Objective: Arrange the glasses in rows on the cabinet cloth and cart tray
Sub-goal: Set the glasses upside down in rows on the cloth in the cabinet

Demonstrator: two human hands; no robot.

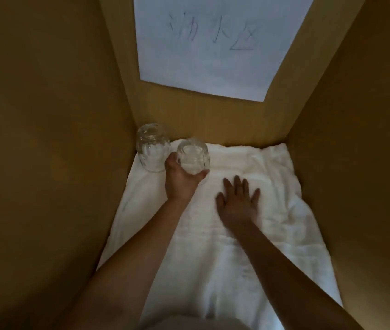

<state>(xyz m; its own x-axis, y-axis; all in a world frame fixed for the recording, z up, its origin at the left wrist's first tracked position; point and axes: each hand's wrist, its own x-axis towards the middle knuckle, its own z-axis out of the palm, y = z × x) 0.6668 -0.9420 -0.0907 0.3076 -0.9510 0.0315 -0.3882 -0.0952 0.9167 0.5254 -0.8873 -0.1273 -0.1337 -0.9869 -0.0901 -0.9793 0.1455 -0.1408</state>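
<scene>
A white cloth (pixel 248 246) covers the floor of a brown cabinet compartment. One clear ribbed glass (pixel 150 151) stands upside down in the far left corner on the cloth. Right beside it, my left hand (pixel 181 181) grips a second clear glass (pixel 194 156), also bottom up, resting on or just above the cloth. My right hand (pixel 238 201) lies flat on the cloth to the right, fingers spread, holding nothing.
Brown side walls (pixel 46 139) close in on the left and right (pixel 356 139). A white paper sheet (pixel 208 44) with handwritten characters hangs on the back wall. Bare wrinkled cloth stretches to the right of the glasses and toward me.
</scene>
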